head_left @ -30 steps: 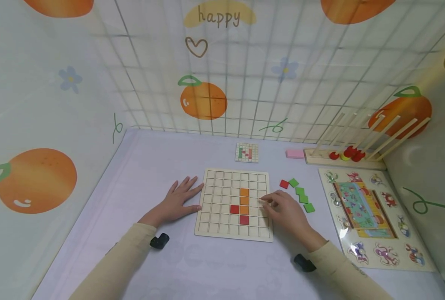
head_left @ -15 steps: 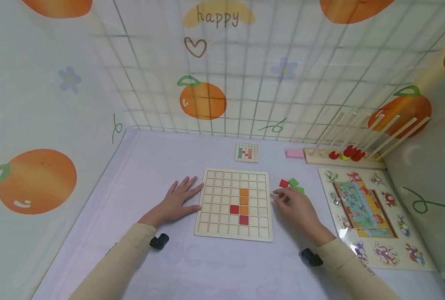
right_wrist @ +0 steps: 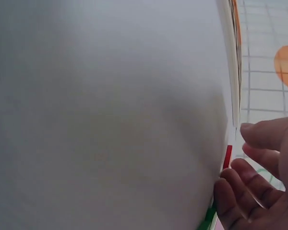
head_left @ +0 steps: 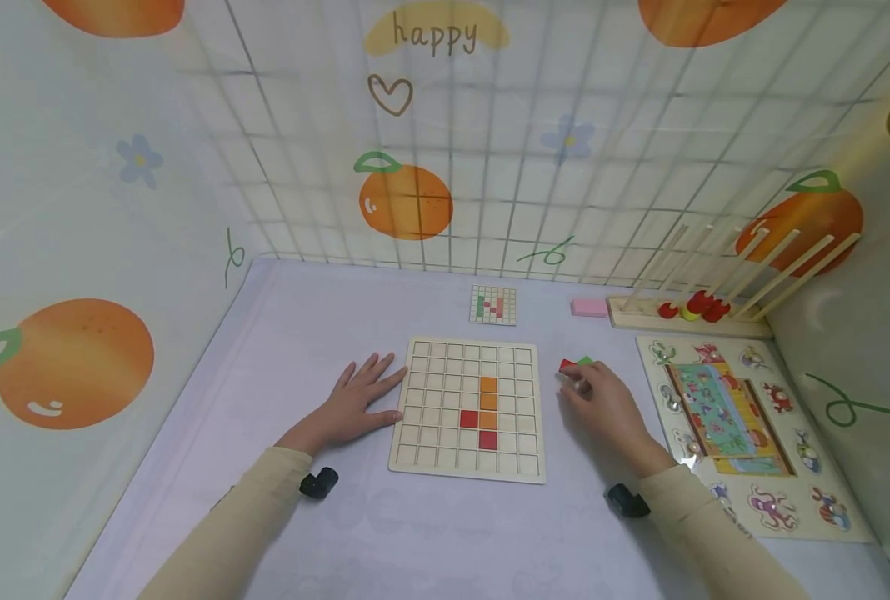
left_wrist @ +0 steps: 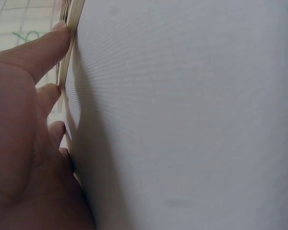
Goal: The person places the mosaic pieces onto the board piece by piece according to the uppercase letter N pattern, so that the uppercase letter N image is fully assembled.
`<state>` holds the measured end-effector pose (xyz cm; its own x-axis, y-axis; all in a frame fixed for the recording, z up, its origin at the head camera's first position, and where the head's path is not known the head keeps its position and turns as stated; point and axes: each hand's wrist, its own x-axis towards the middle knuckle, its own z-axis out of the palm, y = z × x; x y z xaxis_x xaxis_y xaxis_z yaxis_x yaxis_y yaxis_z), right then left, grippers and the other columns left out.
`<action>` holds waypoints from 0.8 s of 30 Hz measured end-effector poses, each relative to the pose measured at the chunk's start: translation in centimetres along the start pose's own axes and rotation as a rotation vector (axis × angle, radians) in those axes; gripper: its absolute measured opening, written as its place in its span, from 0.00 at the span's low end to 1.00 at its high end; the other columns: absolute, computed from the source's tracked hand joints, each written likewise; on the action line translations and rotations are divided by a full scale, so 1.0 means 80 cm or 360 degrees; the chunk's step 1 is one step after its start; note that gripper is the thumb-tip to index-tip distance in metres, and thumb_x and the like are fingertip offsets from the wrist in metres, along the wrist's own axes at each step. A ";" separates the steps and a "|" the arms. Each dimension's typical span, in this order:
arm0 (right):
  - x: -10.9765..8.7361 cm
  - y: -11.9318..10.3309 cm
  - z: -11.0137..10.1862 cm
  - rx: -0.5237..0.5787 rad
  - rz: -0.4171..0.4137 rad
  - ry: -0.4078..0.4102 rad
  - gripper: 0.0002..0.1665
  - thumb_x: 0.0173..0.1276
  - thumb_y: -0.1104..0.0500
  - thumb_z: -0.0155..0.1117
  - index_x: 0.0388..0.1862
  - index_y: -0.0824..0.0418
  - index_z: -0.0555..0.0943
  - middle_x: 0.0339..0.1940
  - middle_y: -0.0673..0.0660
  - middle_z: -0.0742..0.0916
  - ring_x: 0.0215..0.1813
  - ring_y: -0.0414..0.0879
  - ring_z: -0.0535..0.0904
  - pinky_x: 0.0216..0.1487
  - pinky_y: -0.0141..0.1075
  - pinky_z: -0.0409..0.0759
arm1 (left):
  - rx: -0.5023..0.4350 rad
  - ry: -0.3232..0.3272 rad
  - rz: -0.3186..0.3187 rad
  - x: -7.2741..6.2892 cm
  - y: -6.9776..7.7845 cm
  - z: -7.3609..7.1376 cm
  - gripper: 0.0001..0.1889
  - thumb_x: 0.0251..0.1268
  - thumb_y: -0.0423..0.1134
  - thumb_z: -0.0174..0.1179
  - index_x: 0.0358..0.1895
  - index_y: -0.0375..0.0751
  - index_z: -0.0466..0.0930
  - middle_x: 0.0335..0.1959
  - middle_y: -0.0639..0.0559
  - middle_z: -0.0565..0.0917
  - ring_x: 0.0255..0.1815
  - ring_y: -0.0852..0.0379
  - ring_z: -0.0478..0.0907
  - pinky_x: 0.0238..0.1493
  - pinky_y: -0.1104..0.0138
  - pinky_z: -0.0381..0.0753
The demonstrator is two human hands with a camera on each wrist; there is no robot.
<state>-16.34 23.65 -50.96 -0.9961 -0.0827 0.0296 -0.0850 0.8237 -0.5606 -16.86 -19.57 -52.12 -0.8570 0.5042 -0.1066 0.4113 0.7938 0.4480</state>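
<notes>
Brown handwritten-style word "happy" (head_left: 436,35) on yellow patch (head_left: 378,42), printed on fruit-patterned backdrop (head_left: 482,125) behind counter (head_left: 385,542); brown heart outline (head_left: 390,92) just below it.

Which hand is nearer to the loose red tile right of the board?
Right. The right hand is right beside the red tile; the left hand is farther off, beyond the board, touching its left edge.

From high up and well back, the head view looks forward and down over the table (head_left: 445,533) to the patterned wall (head_left: 482,125), catching left hand (head_left: 353,404) and right hand (head_left: 606,408). Down to the left wrist: low, close on its hand, table tipped sideways, sharing the board (head_left: 448,400) with the head! The right wrist mirrors it, just as near, sharing the red tile (right_wrist: 227,155) with the head.
</notes>
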 end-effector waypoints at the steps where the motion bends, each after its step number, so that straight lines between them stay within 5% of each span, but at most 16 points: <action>1: 0.001 0.001 -0.001 0.0002 0.0006 -0.0002 0.19 0.70 0.58 0.70 0.59 0.60 0.84 0.48 0.58 0.82 0.46 0.52 0.79 0.46 0.45 0.80 | 0.0001 -0.0001 -0.0002 0.000 0.000 0.000 0.41 0.71 0.63 0.57 0.82 0.56 0.55 0.84 0.48 0.46 0.84 0.43 0.36 0.80 0.42 0.32; 15: 0.017 0.005 -0.008 0.0005 0.0117 -0.0060 0.24 0.72 0.57 0.67 0.65 0.60 0.80 0.58 0.62 0.80 0.51 0.55 0.77 0.53 0.49 0.83 | -0.0029 0.0020 0.0026 0.000 0.002 -0.001 0.41 0.70 0.62 0.59 0.82 0.54 0.56 0.84 0.46 0.48 0.84 0.41 0.38 0.79 0.41 0.32; 24: 0.022 0.003 -0.009 -0.0024 0.0061 -0.0076 0.26 0.73 0.59 0.67 0.68 0.61 0.78 0.61 0.64 0.82 0.50 0.55 0.79 0.51 0.50 0.82 | -0.0023 -0.0007 -0.0010 0.002 -0.004 0.004 0.42 0.70 0.65 0.57 0.82 0.58 0.54 0.85 0.50 0.45 0.85 0.46 0.35 0.80 0.45 0.30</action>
<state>-18.15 24.14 -50.47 -0.9965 -0.0774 -0.0313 -0.0476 0.8350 -0.5482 -17.02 -19.66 -52.59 -0.8582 0.5006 -0.1134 0.4012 0.7920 0.4602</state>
